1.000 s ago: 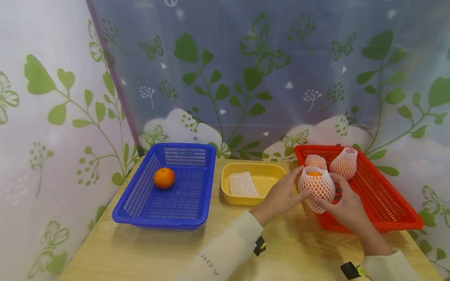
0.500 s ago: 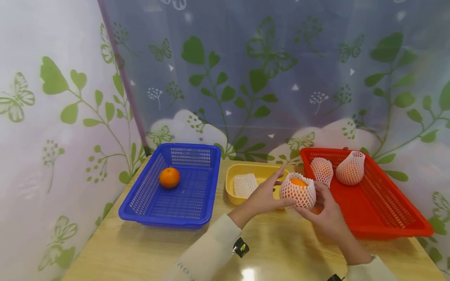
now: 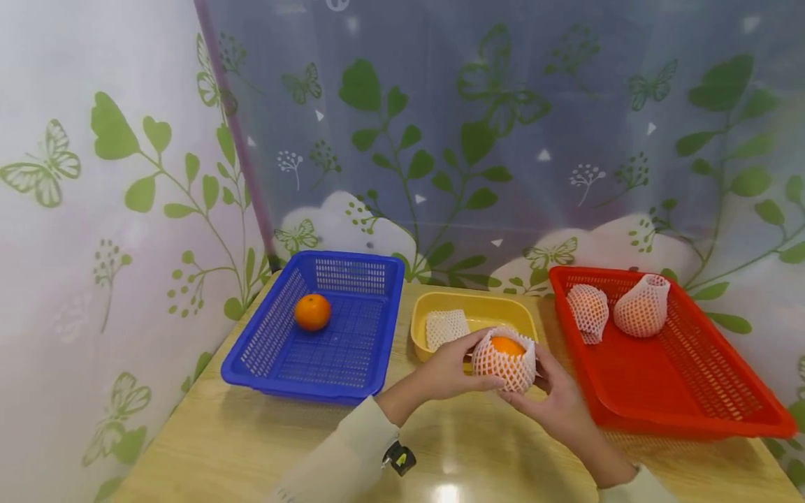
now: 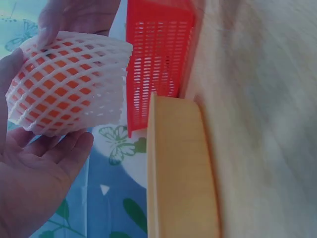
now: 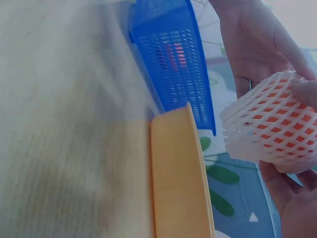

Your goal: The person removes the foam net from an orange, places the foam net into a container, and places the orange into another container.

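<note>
We have 1 netted orange (image 3: 506,346) in 2 hands, just right of and below centre in the head view. Left hand (image 3: 445,372) grips it from the left, fingers and thumb curled round the white foam net (image 3: 497,367). Right hand (image 3: 560,405) grips the right side likewise, thumb at the bottom of the net. The net mouth faces up toward us, bare peel showing inside. Both wrist views put the fruit off the bench (image 3: 251,447): upper left in the left wrist view, right edge in the right wrist view.

Just behind it we get the yellow tub (image 3: 493,314), its near right part blocked by hands and net; 1 loose net (image 3: 447,328) lies in its left half.

Left of centre: blue basket (image 3: 339,353), 1 bare orange (image 3: 312,312) in its upper left part. Right of frame: red basket (image 3: 666,381), 2 fruits near its far end, a left netted fruit (image 3: 588,306) by the wall and a right netted fruit (image 3: 641,307), net neck pointing upper right.
</note>
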A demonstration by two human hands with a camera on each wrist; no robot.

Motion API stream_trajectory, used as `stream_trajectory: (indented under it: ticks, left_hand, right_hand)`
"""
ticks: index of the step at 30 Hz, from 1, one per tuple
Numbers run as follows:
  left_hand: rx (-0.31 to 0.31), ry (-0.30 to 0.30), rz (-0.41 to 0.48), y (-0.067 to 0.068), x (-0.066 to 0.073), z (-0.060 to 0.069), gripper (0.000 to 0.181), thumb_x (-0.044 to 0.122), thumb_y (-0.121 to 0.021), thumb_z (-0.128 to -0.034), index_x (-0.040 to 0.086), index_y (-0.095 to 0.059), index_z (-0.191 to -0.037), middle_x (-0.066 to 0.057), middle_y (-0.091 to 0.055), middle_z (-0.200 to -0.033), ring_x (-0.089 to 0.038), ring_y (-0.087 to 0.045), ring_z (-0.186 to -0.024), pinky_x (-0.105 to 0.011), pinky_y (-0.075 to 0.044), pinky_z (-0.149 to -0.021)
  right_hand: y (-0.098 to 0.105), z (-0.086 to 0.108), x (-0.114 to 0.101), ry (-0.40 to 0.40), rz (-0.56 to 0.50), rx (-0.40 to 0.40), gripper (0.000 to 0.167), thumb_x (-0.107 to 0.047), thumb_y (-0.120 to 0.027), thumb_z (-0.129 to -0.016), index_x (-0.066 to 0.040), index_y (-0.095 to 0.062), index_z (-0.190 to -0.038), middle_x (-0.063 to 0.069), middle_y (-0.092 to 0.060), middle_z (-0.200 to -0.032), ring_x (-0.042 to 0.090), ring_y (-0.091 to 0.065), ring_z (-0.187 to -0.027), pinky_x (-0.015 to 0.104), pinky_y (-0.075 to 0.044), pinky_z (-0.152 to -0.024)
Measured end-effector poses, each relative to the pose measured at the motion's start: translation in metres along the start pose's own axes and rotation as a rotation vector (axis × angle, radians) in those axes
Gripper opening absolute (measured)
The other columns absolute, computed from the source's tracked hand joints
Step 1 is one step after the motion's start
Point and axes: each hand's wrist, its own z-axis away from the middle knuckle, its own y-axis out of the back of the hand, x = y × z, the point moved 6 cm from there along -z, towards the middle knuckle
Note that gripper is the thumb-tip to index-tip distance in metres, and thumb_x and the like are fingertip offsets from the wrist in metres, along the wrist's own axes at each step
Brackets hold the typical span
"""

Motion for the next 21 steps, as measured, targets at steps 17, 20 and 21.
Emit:
stream_trajectory:
  ticks: [17, 20, 21]
  left_hand:
    - [-0.032, 0.094, 0.009, -0.008, -0.045, 0.048, 0.069, 0.025, -0.079, -0.0827, 0.015, -0.044, -0.141, -0.001, -0.054, -0.136, -0.018, -0.054, -0.121, -0.027, -0.049, -0.094]
    - [-0.045, 0.095, 0.005, -0.013, -0.053, 0.052, 0.068, 0.024, -0.079, -0.0833, 0.013, -0.044, -0.141, -0.002, -0.054, -0.136, -0.018, -0.054, -0.121, -0.026, -0.049, -0.093]
    - [-0.049, 0.093, 0.005, -0.014, -0.056, 0.054, 0.068, 0.024, -0.078, -0.0835, 0.013, -0.044, -0.141, -0.003, -0.054, -0.136, -0.018, -0.054, -0.121, -0.025, -0.05, -0.093]
  right_hand:
    - [-0.056, 0.023, 0.022, -0.138, 0.006, -0.211, 0.096, -0.016, -0.085, -0.074, 0.001, -0.028, -0.15, 0.025, -0.041, -0.145, 0.039, -0.048, -0.124, 0.042, -0.053, -0.09]
    - [-0.066, 0.028, 0.03, -0.177, 0.028, -0.245, 0.098, -0.024, -0.085, -0.076, -0.001, -0.026, -0.151, 0.024, -0.039, -0.147, 0.038, -0.047, -0.127, 0.047, -0.048, -0.096]
    - [-0.069, 0.029, 0.031, -0.177, 0.043, -0.25, 0.099, -0.026, -0.084, -0.076, -0.001, -0.025, -0.151, 0.024, -0.038, -0.147, 0.038, -0.047, -0.127, 0.049, -0.047, -0.097]
